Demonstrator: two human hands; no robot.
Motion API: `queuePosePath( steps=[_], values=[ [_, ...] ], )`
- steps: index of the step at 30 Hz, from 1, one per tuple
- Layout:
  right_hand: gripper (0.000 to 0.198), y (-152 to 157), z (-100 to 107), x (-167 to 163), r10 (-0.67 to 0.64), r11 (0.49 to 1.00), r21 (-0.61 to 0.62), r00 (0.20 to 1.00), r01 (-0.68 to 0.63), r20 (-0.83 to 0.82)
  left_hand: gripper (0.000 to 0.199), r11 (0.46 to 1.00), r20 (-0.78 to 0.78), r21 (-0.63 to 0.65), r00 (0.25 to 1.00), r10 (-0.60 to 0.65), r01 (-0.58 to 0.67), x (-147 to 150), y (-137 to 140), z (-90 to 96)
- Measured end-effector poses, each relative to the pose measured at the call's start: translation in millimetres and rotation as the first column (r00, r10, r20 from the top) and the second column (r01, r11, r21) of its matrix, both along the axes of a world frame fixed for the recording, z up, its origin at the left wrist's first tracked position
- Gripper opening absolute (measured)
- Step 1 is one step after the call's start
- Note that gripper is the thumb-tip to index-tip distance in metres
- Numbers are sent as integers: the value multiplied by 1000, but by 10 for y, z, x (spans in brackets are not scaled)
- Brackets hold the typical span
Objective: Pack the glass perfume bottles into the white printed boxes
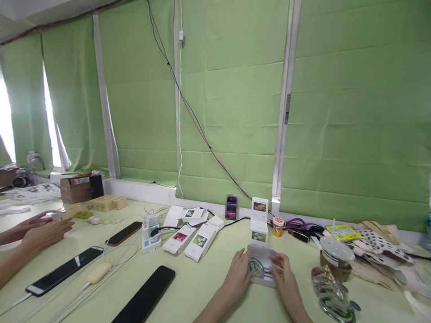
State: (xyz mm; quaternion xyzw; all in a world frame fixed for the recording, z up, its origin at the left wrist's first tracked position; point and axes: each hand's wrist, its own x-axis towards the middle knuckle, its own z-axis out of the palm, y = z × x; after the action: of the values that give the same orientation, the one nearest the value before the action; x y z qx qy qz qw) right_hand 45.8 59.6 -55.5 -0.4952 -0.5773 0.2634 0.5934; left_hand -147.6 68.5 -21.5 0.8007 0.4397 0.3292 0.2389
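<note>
The pale green table [202,287] carries phones, cables and white boxes. At six o'clock sits the small box [261,269] — left hand [239,273] and right hand [284,274] curl loosely around its sides, fingers touching it. It lies open with shiny packets showing inside; more foil packets [332,294] wait at four o'clock — packing looks partway.

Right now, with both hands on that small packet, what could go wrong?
1. The lidded cup with its straw stands close beside the right hand; an outward elbow move might tip it.
2. The shiny packets lie near the table edge and could slide off.
3. The packet, pinched between right and left hand, could slip.
</note>
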Motion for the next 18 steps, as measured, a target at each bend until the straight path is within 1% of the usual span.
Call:
queuePosePath(
  steps=[3, 6, 9, 12, 14, 16, 18],
  values=[
    [26, 18, -22, -5, 37, 999, 6, 983, -39, 177, 67, 997, 31, -68, 999, -43, 45, -2, 86, 39],
    [32, 58, -59, -59, 55, 998, 5, 948, -59, 314, 73, 992, 22, -94, 996, -81, 83, 12, 123, 101],
    [22, 83, -110, -120, 44, 999, -13, 918, -43, 395, 72, 989, 4, -101, 994, -109, 109, 43, 121, 134],
    [17, 68, -114, -129, 74, 997, -34, 900, -65, 430, 70, 984, -12, -109, 990, -142, 140, 45, 85, 142],
    [14, 39, -73, -101, 132, 991, -60, 893, -118, 431, 68, 982, -16, -99, 987, -161, 159, 22, 47, 144],
    [11, 7, -9, -61, 215, 977, -101, 887, -190, 409, 68, 982, -26, -45, 983, -184, 183, -6, 12, 143],
    [10, -20, 57, -19, 305, 952, -152, 881, -267, 362, 64, 975, -67, 62, 976, -208, 212, -20, -5, 134]
  ],
)
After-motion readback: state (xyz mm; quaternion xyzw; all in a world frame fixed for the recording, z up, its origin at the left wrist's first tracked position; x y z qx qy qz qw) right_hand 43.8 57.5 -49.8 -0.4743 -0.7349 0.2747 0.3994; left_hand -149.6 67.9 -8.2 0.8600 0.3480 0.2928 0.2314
